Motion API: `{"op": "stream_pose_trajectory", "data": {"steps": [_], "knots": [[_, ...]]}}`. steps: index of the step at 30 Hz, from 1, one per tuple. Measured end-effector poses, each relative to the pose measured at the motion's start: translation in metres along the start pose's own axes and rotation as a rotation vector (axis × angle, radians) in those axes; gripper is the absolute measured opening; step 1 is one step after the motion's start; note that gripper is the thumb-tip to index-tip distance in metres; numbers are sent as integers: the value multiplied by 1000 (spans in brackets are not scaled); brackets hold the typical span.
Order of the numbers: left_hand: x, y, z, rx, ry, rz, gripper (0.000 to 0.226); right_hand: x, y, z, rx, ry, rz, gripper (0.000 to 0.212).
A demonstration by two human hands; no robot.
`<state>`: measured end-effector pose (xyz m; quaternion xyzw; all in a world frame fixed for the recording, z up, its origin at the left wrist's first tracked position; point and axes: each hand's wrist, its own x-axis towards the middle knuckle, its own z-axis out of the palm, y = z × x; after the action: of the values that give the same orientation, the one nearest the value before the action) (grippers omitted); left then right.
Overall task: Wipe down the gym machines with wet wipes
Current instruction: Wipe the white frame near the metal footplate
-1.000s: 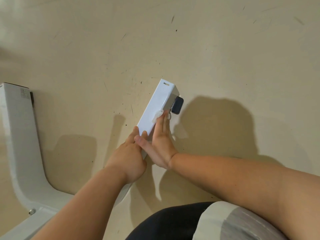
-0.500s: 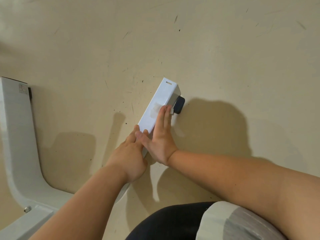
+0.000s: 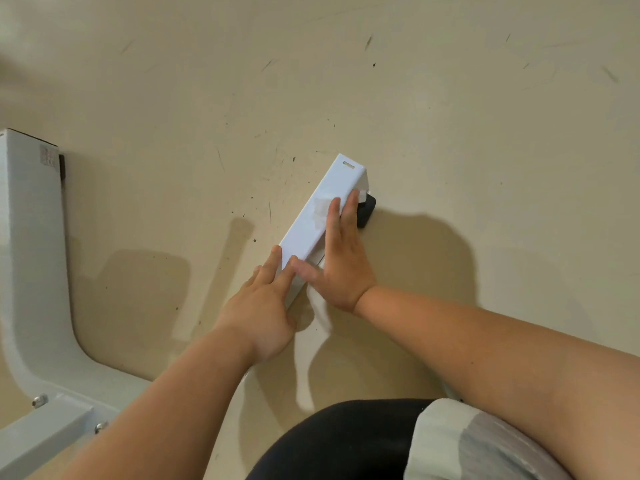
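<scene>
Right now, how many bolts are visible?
2. One bolt at the foot of the left leg, the other bolt just right of it on the crossbar. More may be hidden.

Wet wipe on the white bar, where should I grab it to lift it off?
Probably pinch the wet wipe at the corner poking out past the fingertips of the right hand, coming from the right side of the white bar, above the black foot. The rest lies flat under the fingers.

Open floor (image 3: 450,133) past the white bar (image 3: 311,226); curved frame leg (image 3: 31,271) well left.
</scene>
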<state>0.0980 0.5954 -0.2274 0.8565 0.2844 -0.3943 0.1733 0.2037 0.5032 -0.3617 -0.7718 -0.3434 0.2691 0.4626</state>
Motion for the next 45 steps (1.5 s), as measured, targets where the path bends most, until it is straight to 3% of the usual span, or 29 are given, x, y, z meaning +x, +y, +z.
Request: {"op": "stream_pose_trajectory", "data": {"steps": [4,10,20,27,29,33,36,42,45], "knots": [[-6,-4,21,52,78,-104,90,-14,5,9,-18,-67,-48,121],[-13,-3,30,8,155,-97,93,-5,-27,28,71,38,147,116],[-37,-31,63,-33,124,-172,89,-36,26,35,-414,-27,-373,103],[-48,-37,73,57,189,-250,89,5,38,-5,-471,127,-312,97],[-51,-37,74,51,204,-252,89,-7,40,3,-512,58,-415,100],[-52,-39,77,12,189,-236,90,-49,39,36,-647,-241,-775,104],[-52,-41,80,3,199,-220,89,-45,42,33,-720,-247,-872,101],[-61,-47,87,-57,224,-198,83,-20,63,3,-644,-80,-708,105],[-65,-53,88,-94,240,-194,80,-20,61,0,-647,-98,-680,109]]}}
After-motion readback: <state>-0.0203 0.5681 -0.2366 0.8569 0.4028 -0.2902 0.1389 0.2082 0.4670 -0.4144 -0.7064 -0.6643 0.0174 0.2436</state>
